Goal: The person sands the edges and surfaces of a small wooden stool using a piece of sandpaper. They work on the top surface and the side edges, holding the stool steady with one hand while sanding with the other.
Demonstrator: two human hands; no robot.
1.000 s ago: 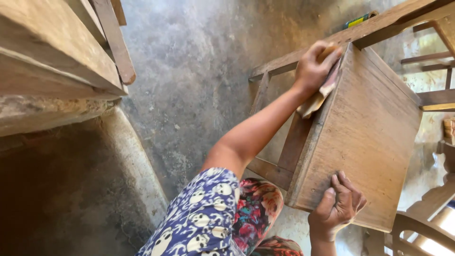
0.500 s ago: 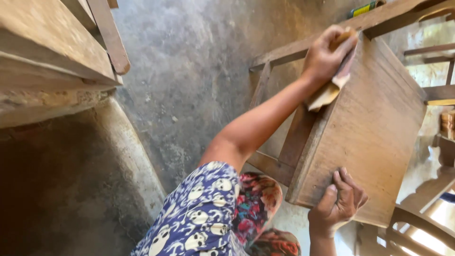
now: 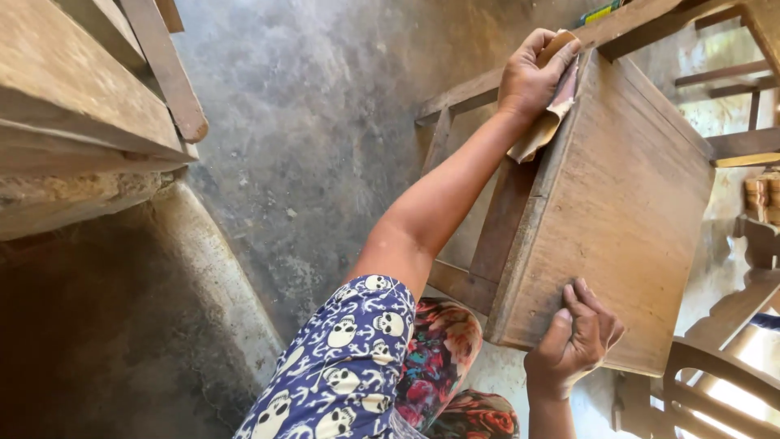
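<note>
A wooden stool lies on its side on the concrete floor, its flat brown top facing me. My left hand reaches to the top's far corner and is closed on a folded piece of tan sandpaper, pressed against the top's left edge. My right hand rests on the near lower edge of the top, fingers spread over the wood and thumb on the side. The stool's legs and rails stick out to the left under my arm.
Rough wooden planks and a frame sit at the upper left over a concrete ledge. More wooden furniture parts crowd the right side. A yellow-green object lies at the top edge. Grey concrete floor lies between.
My left hand stays at the far corner with the sandpaper, shifting only slightly along the edge. My head view has drifted a little. The right hand keeps its place.
</note>
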